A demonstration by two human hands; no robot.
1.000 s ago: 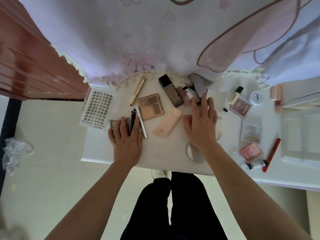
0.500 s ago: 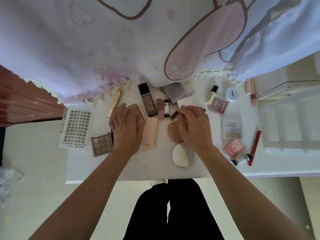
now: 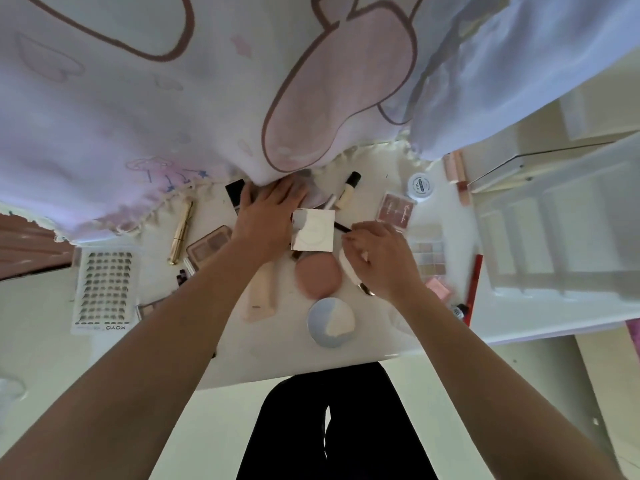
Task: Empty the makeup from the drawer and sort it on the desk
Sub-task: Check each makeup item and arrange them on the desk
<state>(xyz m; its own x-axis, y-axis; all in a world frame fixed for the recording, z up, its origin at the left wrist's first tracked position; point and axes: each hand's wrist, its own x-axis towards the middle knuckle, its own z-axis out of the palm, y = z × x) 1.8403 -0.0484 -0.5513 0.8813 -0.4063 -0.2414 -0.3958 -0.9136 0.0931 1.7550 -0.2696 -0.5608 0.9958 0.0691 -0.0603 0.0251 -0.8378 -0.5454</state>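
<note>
Since the frame half a second earlier, the left hand [image 3: 268, 216] has left the brown eyeshadow palette [image 3: 209, 245] and reached forward to the fringe of the hanging pink-and-white cloth [image 3: 173, 116], while the right hand [image 3: 381, 261] has shifted rightward off the pink puff [image 3: 318, 275]. Left arm extended, palm down, fingers spread flat and apart over dark items at the cloth's edge, enclosing nothing visible. Right hand curled, knuckles up, fingers drawn together around a white rounded object [image 3: 348, 268] whose identity cannot be told; a slim dark pencil [image 3: 342, 227] lies at its fingertips. Between the hands sits a square white compact [image 3: 313, 230]. Makeup lies spread on the white desk [image 3: 287, 358]: gold tube [image 3: 180, 232] and lash card [image 3: 104, 289] at left, peach tube [image 3: 261, 292] and round white-and-blue compact [image 3: 330, 322] near centre, blush palette [image 3: 396, 213], small white jar [image 3: 420, 185] and red pencil [image 3: 472, 289] at right, beside a clear plastic organiser [image 3: 561, 230].
</note>
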